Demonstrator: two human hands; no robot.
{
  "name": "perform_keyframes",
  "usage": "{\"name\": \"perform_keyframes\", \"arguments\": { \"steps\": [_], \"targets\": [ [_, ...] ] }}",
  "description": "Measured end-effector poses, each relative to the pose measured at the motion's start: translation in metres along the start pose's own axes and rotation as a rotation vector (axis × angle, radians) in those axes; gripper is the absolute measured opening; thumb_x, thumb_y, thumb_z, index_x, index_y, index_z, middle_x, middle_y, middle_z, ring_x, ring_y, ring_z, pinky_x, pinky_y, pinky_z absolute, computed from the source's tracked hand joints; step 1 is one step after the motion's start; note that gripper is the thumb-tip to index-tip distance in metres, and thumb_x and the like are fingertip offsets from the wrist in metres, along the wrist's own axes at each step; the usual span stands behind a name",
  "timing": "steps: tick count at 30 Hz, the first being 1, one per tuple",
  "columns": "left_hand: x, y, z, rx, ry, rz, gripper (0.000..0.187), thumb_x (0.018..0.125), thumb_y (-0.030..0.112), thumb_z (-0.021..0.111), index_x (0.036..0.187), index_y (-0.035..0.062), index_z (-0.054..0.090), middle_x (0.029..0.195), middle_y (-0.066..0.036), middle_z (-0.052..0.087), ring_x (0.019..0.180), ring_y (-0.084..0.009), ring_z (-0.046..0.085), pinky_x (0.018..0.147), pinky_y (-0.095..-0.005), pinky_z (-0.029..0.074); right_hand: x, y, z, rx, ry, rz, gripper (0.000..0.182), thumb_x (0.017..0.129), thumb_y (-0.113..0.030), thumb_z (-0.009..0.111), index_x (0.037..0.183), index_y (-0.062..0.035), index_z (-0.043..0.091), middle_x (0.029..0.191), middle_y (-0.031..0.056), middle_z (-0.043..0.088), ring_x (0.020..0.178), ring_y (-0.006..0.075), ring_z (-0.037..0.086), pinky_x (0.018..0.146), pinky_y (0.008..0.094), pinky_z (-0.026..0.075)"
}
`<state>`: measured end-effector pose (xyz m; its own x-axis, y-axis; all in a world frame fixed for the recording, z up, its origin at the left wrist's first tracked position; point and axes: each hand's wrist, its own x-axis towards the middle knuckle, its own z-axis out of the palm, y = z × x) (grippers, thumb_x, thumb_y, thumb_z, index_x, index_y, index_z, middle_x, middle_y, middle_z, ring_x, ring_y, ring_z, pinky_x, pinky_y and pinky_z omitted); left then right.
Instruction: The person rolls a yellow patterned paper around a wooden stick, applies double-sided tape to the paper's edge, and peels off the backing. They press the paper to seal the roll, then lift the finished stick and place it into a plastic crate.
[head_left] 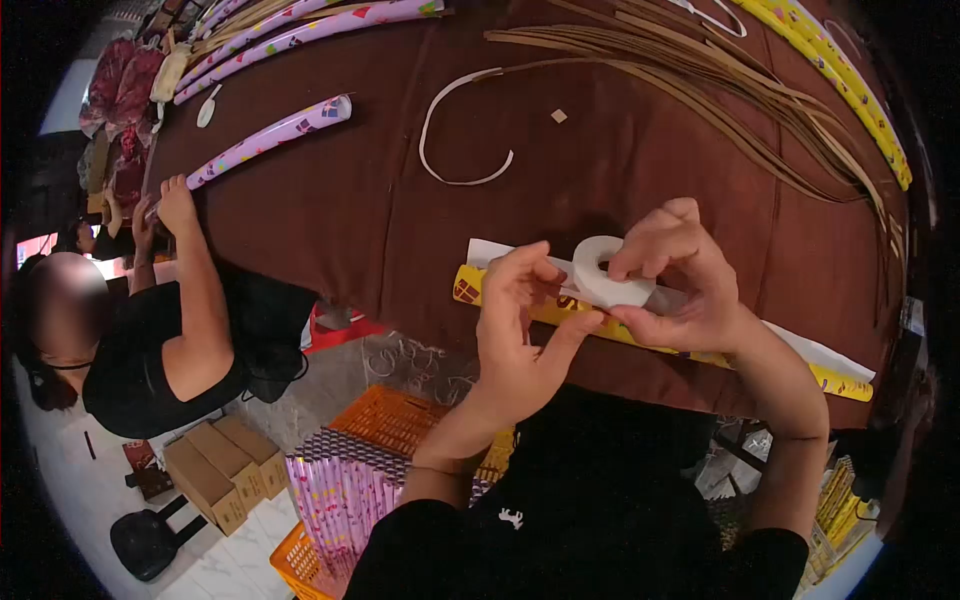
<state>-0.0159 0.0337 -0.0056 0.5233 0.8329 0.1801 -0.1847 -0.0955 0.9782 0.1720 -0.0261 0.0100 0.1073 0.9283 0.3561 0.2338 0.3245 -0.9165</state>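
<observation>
the right hand point(690, 275) holds a thick white roll of tape point(600, 288): its fingers are bent and drawn in, one fingertip at the roll's hole, the thumb just beside the lower rim. the left hand point(520, 345) is half open, its thumb well apart from its curled fingers; the fingertips meet a thin translucent strip point(562, 267) beside the roll, and i cannot tell whether they pinch it. the two thumbs nearly touch.

both hands are over a rolled sheet of yellow patterned paper with a white inner side point(548, 313), lying along the near edge of a worktop covered in dark brown cloth point(320, 200), towards its near right corner. farther back, around the middle of the worktop, lie a curved white strip point(421, 140) and a small tan square point(559, 117). a bundle of flat brown strips point(740, 110) stretches from the far edge towards the right edge. near the left edge, another person's hand point(177, 207) is at the end of a lilac patterned tube point(270, 138).
</observation>
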Motion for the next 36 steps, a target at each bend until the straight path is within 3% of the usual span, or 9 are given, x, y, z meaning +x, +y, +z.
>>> {"name": "perform_keyframes", "arguments": {
  "steps": [3,4,8,16,20,26,31,33,36],
  "targets": [
    [0.005,0.007,-0.007,0.249,-0.105,0.013,0.048,0.077,0.003,0.077,0.119,-0.0006,0.056,0.103,-0.012,0.056,0.091,-0.0182,0.059,0.081,-0.0284,0.05,-0.001,0.002,0.0,-0.365,-0.06,-0.246,0.041,0.07,-0.02,0.082,0.099,-0.0146,0.053,0.094,-0.0028,0.064,0.09,0.0186,0.055,0.082,0.0365,0.029],
    [0.003,0.009,-0.003,0.136,0.002,-0.035,0.035,0.076,0.002,0.078,0.107,-0.0007,0.064,0.101,-0.012,0.059,0.089,-0.0185,0.062,0.078,-0.0277,0.051,-0.001,0.001,0.0,-0.361,-0.057,-0.245,0.041,0.07,-0.02,0.082,0.099,-0.0146,0.053,0.094,-0.0028,0.064,0.09,0.0186,0.055,0.082,0.0365,0.029],
    [0.003,0.019,-0.015,0.321,-0.138,0.113,0.03,0.082,0.001,0.072,0.109,-0.0048,0.06,0.113,-0.014,0.055,0.098,-0.0182,0.059,0.084,-0.0291,0.05,-0.003,-0.004,0.004,-0.455,-0.096,-0.24,0.037,0.075,-0.022,0.078,0.1,-0.0138,0.052,0.096,-0.0014,0.065,0.091,0.0204,0.052,0.083,0.038,0.029],
    [-0.001,0.006,-0.019,0.289,-0.031,0.11,0.023,0.076,-0.004,0.076,0.097,0.0007,0.067,0.098,-0.01,0.061,0.083,-0.0182,0.062,0.071,-0.0263,0.052,-0.005,-0.004,0.013,-0.512,-0.207,-0.167,0.039,0.078,-0.032,0.076,0.105,-0.0124,0.055,0.101,0.0042,0.058,0.091,0.0229,0.049,0.086,0.0397,0.028],
    [0.002,0.014,-0.022,0.427,-0.02,0.233,0.021,0.077,-0.005,0.074,0.095,0.0016,0.068,0.096,-0.009,0.061,0.083,-0.0188,0.061,0.07,-0.0263,0.051,0.0,-0.011,0.009,-0.413,-0.18,-0.133,0.039,0.079,-0.034,0.074,0.106,-0.0103,0.06,0.086,0.0018,0.06,0.088,0.0215,0.052,0.084,0.0388,0.03],
    [0.008,0.019,-0.042,0.406,0.162,-0.03,0.014,0.079,-0.005,0.072,0.09,0.0026,0.068,0.092,-0.009,0.063,0.082,-0.019,0.06,0.069,-0.0251,0.05,0.007,-0.013,0.003,-0.359,-0.189,-0.115,0.036,0.076,-0.035,0.077,0.102,-0.0122,0.064,0.069,-0.0027,0.054,0.08,0.0181,0.048,0.08,0.0374,0.028],
    [0.006,0.005,-0.047,0.726,0.154,0.038,0.015,0.078,-0.001,0.075,0.091,0.0031,0.068,0.09,-0.005,0.06,0.088,-0.0156,0.058,0.072,-0.0252,0.049,0.003,-0.008,-0.005,-0.467,-0.189,-0.206,0.031,0.071,-0.03,0.081,0.094,-0.0131,0.069,0.063,-0.0041,0.05,0.071,0.0186,0.046,0.078,0.0373,0.029],
    [0.014,0.013,-0.04,0.535,0.332,-0.235,0.015,0.075,0.0,0.077,0.088,0.0025,0.07,0.086,-0.004,0.058,0.087,-0.0147,0.057,0.072,-0.0243,0.048,0.002,-0.006,-0.009,-0.519,-0.216,-0.228,0.027,0.07,-0.027,0.081,0.091,-0.0146,0.071,0.063,-0.0036,0.049,0.066,0.0175,0.045,0.075,0.0373,0.029],
    [0.029,0.018,-0.044,0.762,0.198,-0.085,0.016,0.073,-0.001,0.078,0.087,0.0024,0.071,0.087,-0.004,0.057,0.085,-0.0142,0.055,0.072,-0.024,0.047,0.006,-0.006,-0.009,-0.59,-0.196,-0.24,0.021,0.069,-0.023,0.08,0.087,-0.0161,0.072,0.061,-0.0038,0.045,0.063,0.0164,0.043,0.073,0.037,0.03]
  ]
}}
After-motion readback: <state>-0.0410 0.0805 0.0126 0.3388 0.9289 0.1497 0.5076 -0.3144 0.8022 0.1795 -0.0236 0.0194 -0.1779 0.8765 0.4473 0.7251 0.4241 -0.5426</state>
